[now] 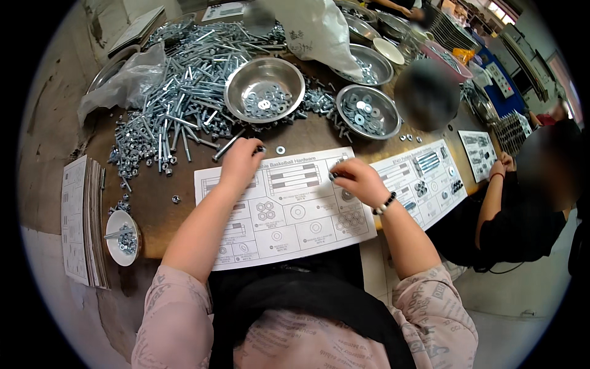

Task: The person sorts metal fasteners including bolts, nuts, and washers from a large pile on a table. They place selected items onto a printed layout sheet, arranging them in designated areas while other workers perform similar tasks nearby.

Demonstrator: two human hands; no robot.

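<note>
At printed sheet [287, 216]: left hand [243, 161] half-curled, hold unclear; right hand [361, 182] nearly closed, pinching small dark piece [333, 176].

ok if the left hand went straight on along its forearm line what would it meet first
Probably the near side of the steel bowl of washers, just beyond the left hand; its height is unclear, so it might pass above the rim.

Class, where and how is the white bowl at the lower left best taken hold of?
The white bowl is probably best pinched by its rim's right side, the left hand coming from the right: the open rim offers an edge, tabletop lies on that side, and the paper stack stands left. Keep it level; it holds loose parts.
</note>
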